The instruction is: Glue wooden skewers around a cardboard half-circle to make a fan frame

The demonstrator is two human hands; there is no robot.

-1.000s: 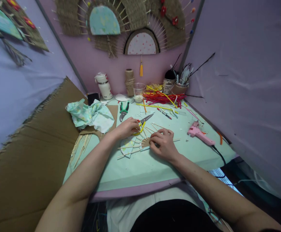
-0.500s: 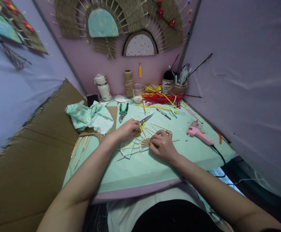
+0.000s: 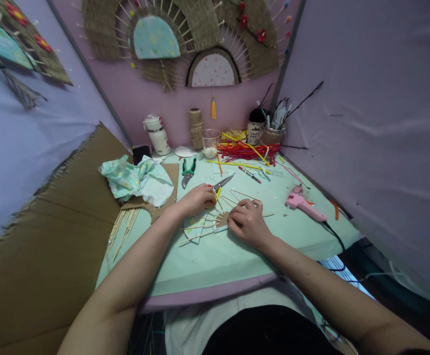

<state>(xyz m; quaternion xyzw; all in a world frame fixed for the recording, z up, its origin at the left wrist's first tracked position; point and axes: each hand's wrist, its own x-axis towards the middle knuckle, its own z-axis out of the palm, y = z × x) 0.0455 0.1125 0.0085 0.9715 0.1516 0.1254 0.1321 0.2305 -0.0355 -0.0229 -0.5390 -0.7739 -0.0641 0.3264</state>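
A small cardboard half-disc [image 3: 221, 220] lies on the table with thin wooden sticks [image 3: 200, 227] fanning out from it. My right hand [image 3: 249, 223] is curled over its right side, fingers gripping it and hiding part of the sticks. With bent fingers, my left hand [image 3: 201, 198] pinches at the outer end of one upper-left stick; the fingertips are partly hidden. Scissors [image 3: 223, 184] with yellow and red handles lie just beyond the left hand, which covers part of them. A patterned fabric piece [image 3: 194, 230] rests under the left sticks.
Green-handled pruning shears [image 3: 188, 173] and crumpled patterned fabric [image 3: 139, 180] lie to the left, above loose sticks [image 3: 128, 224]. A pink glue gun [image 3: 305, 204] with a cord is at right. Behind are red pipe cleaners [image 3: 249, 150], twine [image 3: 196, 129], a white bottle [image 3: 157, 134] and a plastic cup [image 3: 211, 143].
My left hand has shifted very slightly down by the stick ends. My right hand stays on the half-disc, and the view has moved a little.
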